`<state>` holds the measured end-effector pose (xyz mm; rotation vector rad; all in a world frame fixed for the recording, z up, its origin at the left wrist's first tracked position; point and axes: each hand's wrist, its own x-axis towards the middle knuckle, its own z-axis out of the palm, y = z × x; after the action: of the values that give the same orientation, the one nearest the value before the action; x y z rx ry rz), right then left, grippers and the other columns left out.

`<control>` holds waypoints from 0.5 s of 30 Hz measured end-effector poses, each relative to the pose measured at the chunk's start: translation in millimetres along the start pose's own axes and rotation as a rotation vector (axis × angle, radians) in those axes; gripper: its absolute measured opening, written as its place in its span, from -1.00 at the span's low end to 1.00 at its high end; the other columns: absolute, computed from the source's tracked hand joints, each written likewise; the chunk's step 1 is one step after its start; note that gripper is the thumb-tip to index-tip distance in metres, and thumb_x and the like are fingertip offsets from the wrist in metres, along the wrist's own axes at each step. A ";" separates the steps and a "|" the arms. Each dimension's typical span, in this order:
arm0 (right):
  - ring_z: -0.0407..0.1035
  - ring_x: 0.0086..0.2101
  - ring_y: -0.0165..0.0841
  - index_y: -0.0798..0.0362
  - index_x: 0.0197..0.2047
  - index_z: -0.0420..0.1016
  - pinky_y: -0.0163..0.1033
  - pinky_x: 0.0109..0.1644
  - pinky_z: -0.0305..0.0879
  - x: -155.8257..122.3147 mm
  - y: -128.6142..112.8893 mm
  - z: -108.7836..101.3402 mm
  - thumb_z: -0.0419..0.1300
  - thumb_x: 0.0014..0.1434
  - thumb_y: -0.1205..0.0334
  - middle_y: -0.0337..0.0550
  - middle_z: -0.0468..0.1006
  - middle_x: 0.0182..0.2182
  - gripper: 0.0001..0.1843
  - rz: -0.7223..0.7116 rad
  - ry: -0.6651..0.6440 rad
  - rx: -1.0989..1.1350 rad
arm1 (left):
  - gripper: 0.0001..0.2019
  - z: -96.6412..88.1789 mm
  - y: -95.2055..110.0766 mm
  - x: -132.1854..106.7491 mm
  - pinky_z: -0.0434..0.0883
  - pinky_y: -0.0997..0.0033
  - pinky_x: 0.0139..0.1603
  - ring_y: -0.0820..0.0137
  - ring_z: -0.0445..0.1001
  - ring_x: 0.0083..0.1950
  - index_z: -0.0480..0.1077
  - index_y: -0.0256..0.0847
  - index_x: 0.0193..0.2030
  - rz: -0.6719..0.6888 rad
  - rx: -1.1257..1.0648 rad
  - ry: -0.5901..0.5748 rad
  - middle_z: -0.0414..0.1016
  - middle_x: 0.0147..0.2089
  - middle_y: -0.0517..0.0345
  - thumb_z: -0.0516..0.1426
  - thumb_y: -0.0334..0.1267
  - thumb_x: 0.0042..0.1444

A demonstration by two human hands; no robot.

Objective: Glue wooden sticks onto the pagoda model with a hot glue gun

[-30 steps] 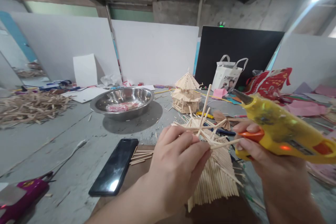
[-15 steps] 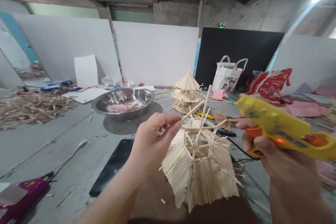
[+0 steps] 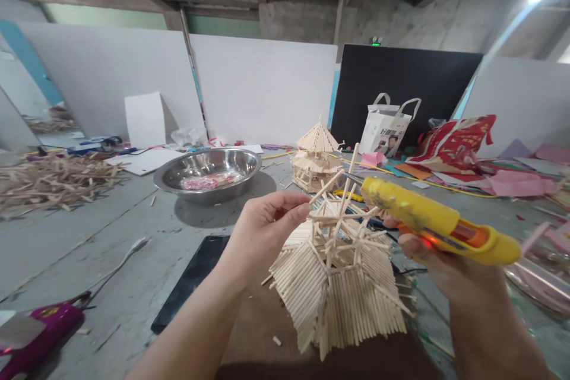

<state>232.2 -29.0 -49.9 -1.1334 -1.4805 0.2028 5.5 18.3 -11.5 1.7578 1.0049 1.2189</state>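
Between the thumb and fingers of my left hand (image 3: 271, 222) is a thin wooden stick (image 3: 327, 186), its free end pointing up and to the right. My right hand (image 3: 439, 252) grips a yellow hot glue gun (image 3: 414, 208) with a small red light on. The gun's metal nozzle is close to the stick's free end; whether they touch I cannot tell. Right below both hands stands a model roof (image 3: 347, 303) built of wooden sticks, with an open frame of sticks on top. One upright stick (image 3: 351, 175) rises from that frame.
Behind the roof stands a finished-looking stick pagoda (image 3: 317, 154). A steel basin (image 3: 209, 190) holding a plastic packet, a black phone-like slab (image 3: 191, 282), a purple glue gun (image 3: 42, 332) and a stick pile (image 3: 57, 184) are leftward. A white bag (image 3: 383, 130) and coloured paper are at back right.
My right hand has brought the yellow glue gun left and slightly down, so its nozzle is now by the stick's end. My left hand has barely moved and still holds the stick.
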 end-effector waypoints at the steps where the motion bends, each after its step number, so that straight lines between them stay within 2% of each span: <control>1: 0.41 -0.35 -0.32 -0.05 -0.31 0.38 -0.18 -0.21 0.38 0.2 -0.4 0.3 0.20 -0.09 0.04 -0.23 0.51 -0.38 -0.74 0.020 0.009 0.013 | -0.84 -0.1 0.1 0.2 0.25 0.57 -0.47 0.55 0.30 -0.46 0.46 -0.18 -0.33 0.001 0.005 -0.001 0.44 -0.48 0.22 0.15 -0.20 -0.06; 6: 0.38 -0.30 -0.28 -0.04 -0.39 0.41 -0.12 -0.10 0.29 2.4 -1.9 1.4 0.24 -0.13 0.07 -0.24 0.48 -0.43 -0.79 0.055 0.031 0.006 | -0.83 -0.5 1.3 0.7 0.26 0.54 -0.48 0.53 0.31 -0.47 0.45 -0.21 -0.33 0.019 0.037 -0.009 0.44 -0.48 0.20 0.14 -0.20 -0.05; 12: 0.37 -0.40 -0.34 -0.03 -0.38 0.42 -0.29 -0.43 0.35 2.0 -0.5 1.9 0.24 -0.10 0.14 -0.23 0.46 -0.46 -0.83 0.083 0.016 0.128 | -0.82 -1.6 2.8 0.0 0.30 0.50 -0.46 0.51 0.33 -0.46 0.45 -0.22 -0.32 0.051 0.071 -0.015 0.45 -0.47 0.17 0.13 -0.20 -0.04; 15: 0.37 -0.45 -0.38 -0.05 -0.38 0.42 -0.32 -0.49 0.35 2.0 -0.4 2.9 0.26 -0.12 0.17 -0.26 0.46 -0.48 -0.84 0.079 0.017 0.164 | -0.83 -1.7 3.7 0.1 0.30 0.50 -0.47 0.50 0.33 -0.47 0.45 -0.22 -0.33 0.055 0.091 -0.013 0.45 -0.48 0.17 0.13 -0.21 -0.04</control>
<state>229.9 -26.4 -49.0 -1.0590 -1.3791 0.3620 4.5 17.1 -7.7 1.8726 1.0249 1.2112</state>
